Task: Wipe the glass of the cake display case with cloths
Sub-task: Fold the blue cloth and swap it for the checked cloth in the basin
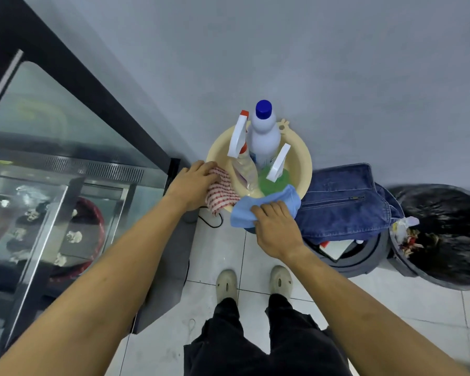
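A cream basin [301, 169] stands by the wall with two cloths draped over its near rim. My left hand [193, 185] grips the red-and-white checked cloth [223, 195] at the basin's left edge. My right hand [276, 229] lies on the blue cloth [266, 206], its fingers curled into the fabric at the front edge. The cake display case [65, 172] with its glass panes and black frame fills the left side.
In the basin stand a white bottle with a blue cap [263, 131], and two spray bottles [242, 147] [274, 172]. A blue denim garment [345, 202] covers a stool at right. A black-lined bin [442, 234] with rubbish stands at far right. My shoes [253, 283] are on white tiles.
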A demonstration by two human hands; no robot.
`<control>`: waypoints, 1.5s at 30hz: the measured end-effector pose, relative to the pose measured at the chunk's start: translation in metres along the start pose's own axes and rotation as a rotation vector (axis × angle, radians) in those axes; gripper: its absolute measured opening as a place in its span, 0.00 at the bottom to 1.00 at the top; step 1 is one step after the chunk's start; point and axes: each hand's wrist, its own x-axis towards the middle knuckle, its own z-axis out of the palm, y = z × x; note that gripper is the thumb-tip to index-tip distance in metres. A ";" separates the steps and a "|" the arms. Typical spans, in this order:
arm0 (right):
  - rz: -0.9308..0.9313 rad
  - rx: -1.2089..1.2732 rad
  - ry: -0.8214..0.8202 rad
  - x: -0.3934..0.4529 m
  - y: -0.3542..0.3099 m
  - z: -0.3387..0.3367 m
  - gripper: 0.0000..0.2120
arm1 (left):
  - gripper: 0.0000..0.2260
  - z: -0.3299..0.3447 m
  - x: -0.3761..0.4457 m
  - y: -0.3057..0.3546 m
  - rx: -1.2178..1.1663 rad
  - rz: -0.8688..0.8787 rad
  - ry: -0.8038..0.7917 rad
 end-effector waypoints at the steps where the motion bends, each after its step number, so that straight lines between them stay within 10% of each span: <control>1: 0.029 0.025 0.008 0.001 -0.003 -0.001 0.19 | 0.24 0.002 0.003 -0.003 -0.014 0.016 -0.006; 13: 0.561 0.307 -0.201 0.073 -0.104 -0.017 0.23 | 0.17 -0.011 0.019 -0.027 -0.616 -0.009 0.045; 20: 0.465 0.187 -0.176 0.073 -0.100 -0.005 0.17 | 0.19 0.001 0.022 -0.031 -1.054 -0.257 0.096; 28: 0.433 0.250 0.044 0.070 -0.104 -0.007 0.11 | 0.20 -0.003 0.016 -0.050 -0.983 -0.415 -0.252; 31: 0.416 0.321 0.076 0.069 -0.102 -0.017 0.10 | 0.16 -0.008 0.002 -0.048 -1.104 -0.363 -0.135; 37: 0.461 1.151 0.161 0.068 -0.121 -0.063 0.07 | 0.07 -0.047 -0.049 -0.034 -1.367 -0.300 0.231; 41: 0.523 1.916 -0.068 0.079 -0.147 -0.105 0.18 | 0.06 -0.092 -0.096 -0.039 -1.520 -0.300 0.364; 45: 0.315 1.867 -0.308 0.099 -0.194 -0.163 0.22 | 0.06 -0.140 -0.155 -0.050 -1.664 -0.387 0.514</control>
